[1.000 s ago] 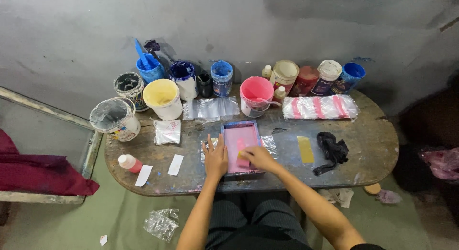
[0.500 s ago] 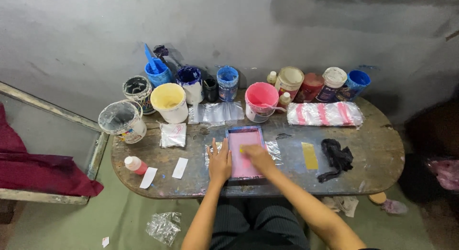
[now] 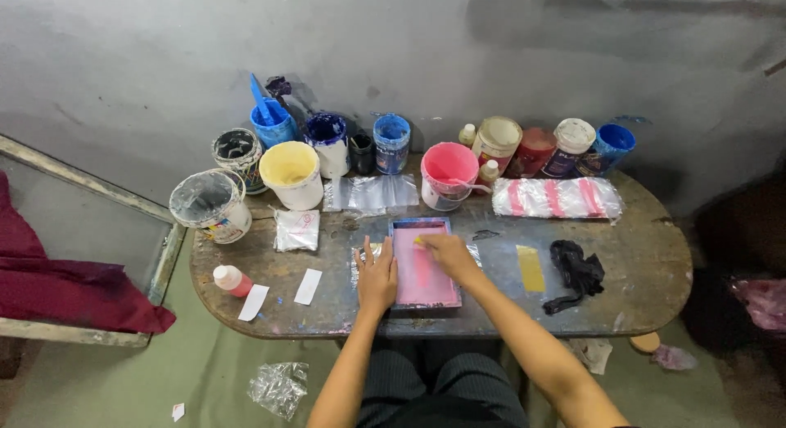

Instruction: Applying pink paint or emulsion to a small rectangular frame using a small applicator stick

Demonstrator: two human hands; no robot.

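We are working at a small pink screen frame (image 3: pixel 422 268) lying flat near the front edge of the worn table (image 3: pixel 647 256), right in front of us. Our left hand (image 3: pixel 377 274) is resting flat, fingers spread, on the frame's left edge, pinning it down. Our right hand (image 3: pixel 446 252) is lying on the upper part of the screen with fingers curled around a small yellowish piece (image 3: pixel 420 241); we cannot tell how tightly it is being pinched. A clear plastic sheet (image 3: pixel 359 256) is peeking out from under the frame. Just right of the frame a yellow strip (image 3: pixel 530 268) is lying flat, and beside it a black rag (image 3: pixel 577 272). To the left, two white slips (image 3: pixel 308 286) and a small red-and-white bottle (image 3: pixel 232 280) are sitting near the front edge. Behind the frame a pink bucket (image 3: pixel 449 174) is standing, with a yellow bucket (image 3: pixel 291 174) and a row of blue pots (image 3: pixel 391 141) along the wall.
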